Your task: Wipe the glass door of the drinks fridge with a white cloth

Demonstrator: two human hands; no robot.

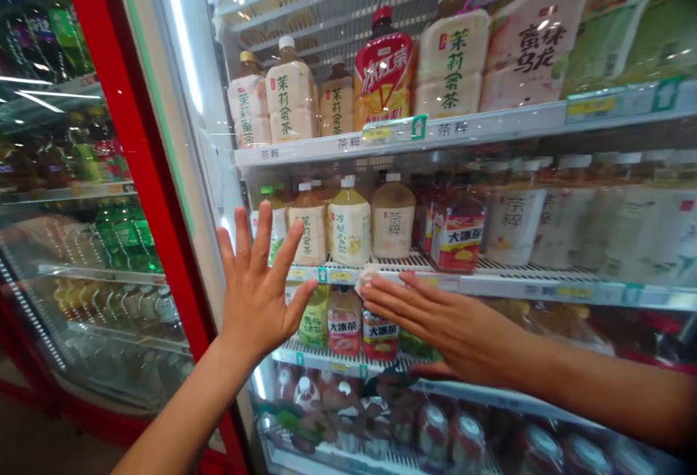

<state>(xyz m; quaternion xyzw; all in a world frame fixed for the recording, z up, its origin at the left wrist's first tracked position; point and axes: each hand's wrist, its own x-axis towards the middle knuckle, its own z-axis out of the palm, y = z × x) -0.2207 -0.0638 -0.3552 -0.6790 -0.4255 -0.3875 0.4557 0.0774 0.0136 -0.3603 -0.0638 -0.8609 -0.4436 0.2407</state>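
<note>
My left hand (255,301) is raised with its fingers spread, palm toward the glass door of the drinks cooler, and holds nothing. My right hand (457,326) reaches in from the right with its fingers stretched out flat. A crumpled white tissue (366,277) shows at its fingertips, mostly hidden under them, pressed toward the glass. Faint reflections of hands lie low on the pane. Behind the glass, level with my hands, a pale-labelled tea bottle (348,224) and a red-labelled iced tea bottle (458,235) stand upright on the shelf.
The red door frame (117,119) runs down the left side, next to a lit white strip (182,32). Beyond it, another cooler holds green bottles (128,232). Large tea bottles (453,61) fill the upper shelf (403,134); smaller bottles (344,326) stand lower down.
</note>
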